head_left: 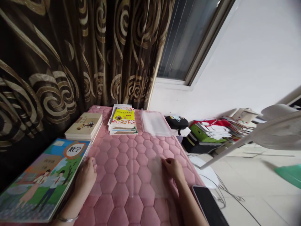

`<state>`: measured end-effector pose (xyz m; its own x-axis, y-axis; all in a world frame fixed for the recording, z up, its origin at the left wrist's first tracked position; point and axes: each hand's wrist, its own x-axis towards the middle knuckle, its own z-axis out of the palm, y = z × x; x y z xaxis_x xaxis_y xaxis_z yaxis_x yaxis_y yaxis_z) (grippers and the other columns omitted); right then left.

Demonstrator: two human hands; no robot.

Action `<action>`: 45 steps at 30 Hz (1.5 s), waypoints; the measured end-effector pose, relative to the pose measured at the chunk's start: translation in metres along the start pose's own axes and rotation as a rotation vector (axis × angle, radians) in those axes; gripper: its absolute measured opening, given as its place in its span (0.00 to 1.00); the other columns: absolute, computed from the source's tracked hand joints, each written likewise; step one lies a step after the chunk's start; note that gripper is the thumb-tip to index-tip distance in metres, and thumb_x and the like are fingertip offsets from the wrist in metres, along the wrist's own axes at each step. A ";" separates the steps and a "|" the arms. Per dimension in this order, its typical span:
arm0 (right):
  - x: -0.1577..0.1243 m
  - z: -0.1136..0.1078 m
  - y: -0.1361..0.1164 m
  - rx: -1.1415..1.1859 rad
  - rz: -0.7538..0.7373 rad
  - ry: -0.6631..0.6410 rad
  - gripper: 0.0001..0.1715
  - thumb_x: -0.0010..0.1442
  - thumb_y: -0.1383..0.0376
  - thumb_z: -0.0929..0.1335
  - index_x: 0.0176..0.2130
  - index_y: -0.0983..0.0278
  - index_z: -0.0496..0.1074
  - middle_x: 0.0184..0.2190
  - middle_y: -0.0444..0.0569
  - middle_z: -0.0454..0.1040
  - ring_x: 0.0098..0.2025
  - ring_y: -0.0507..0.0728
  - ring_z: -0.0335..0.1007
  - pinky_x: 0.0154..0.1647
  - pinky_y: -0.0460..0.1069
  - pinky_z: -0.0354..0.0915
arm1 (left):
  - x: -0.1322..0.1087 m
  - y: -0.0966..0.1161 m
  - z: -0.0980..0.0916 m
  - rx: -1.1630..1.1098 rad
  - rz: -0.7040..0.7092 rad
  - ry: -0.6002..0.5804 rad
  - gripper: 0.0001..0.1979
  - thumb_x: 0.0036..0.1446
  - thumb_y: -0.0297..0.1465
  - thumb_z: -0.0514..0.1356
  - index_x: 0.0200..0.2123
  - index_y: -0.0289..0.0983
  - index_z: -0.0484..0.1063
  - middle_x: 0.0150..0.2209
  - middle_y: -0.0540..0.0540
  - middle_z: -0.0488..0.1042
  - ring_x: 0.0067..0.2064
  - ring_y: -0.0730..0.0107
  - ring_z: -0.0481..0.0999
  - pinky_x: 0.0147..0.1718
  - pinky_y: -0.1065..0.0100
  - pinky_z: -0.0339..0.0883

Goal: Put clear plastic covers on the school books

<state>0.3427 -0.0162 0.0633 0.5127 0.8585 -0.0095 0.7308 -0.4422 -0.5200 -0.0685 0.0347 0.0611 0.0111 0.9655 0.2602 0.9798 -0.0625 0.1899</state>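
A clear plastic book cover (134,166) lies spread just above or on the pink quilted surface, with a crease down its middle. Its left edge is pinched in my left hand (86,175), beside the math textbook (44,179) with a colorful cover. My right hand (173,170) is closed on the opposite edge, the thumb and forefinger together. A stack of more clear covers (156,123) rests at the far right of the surface. Seen through the plastic, the quilted hexagons stay visible.
Cream books (84,125) and a pile topped by a yellow-labelled book (124,115) stand near the curtain (113,53). A phone (209,205) lies by my right forearm. Beyond the right edge are a black case (176,121), a white fan (277,128) and cables.
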 end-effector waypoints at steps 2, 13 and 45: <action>-0.001 0.000 -0.001 -0.004 0.013 -0.004 0.16 0.61 0.57 0.65 0.30 0.63 0.77 0.28 0.52 0.80 0.33 0.58 0.77 0.29 0.47 0.61 | -0.003 0.002 -0.003 0.073 0.035 0.017 0.12 0.61 0.25 0.52 0.45 0.29 0.71 0.42 0.34 0.77 0.45 0.56 0.78 0.44 0.62 0.69; -0.017 0.001 -0.018 -0.315 -0.232 0.143 0.21 0.63 0.60 0.64 0.54 0.62 0.73 0.54 0.58 0.72 0.54 0.65 0.69 0.49 0.54 0.65 | -0.009 0.065 0.009 0.006 0.464 -0.070 0.22 0.64 0.33 0.51 0.60 0.43 0.68 0.66 0.40 0.62 0.66 0.46 0.60 0.60 0.42 0.59; -0.025 0.013 -0.044 -0.426 -0.570 -0.159 0.29 0.67 0.62 0.58 0.64 0.67 0.63 0.70 0.57 0.48 0.73 0.67 0.35 0.70 0.66 0.41 | -0.022 0.153 0.035 -0.139 0.556 -0.287 0.31 0.65 0.43 0.49 0.69 0.45 0.52 0.72 0.45 0.47 0.72 0.48 0.45 0.65 0.34 0.39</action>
<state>0.2917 -0.0150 0.0749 -0.0483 0.9986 0.0229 0.9933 0.0504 -0.1036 0.0882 0.0125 0.0515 0.5820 0.8076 0.0952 0.7776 -0.5870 0.2253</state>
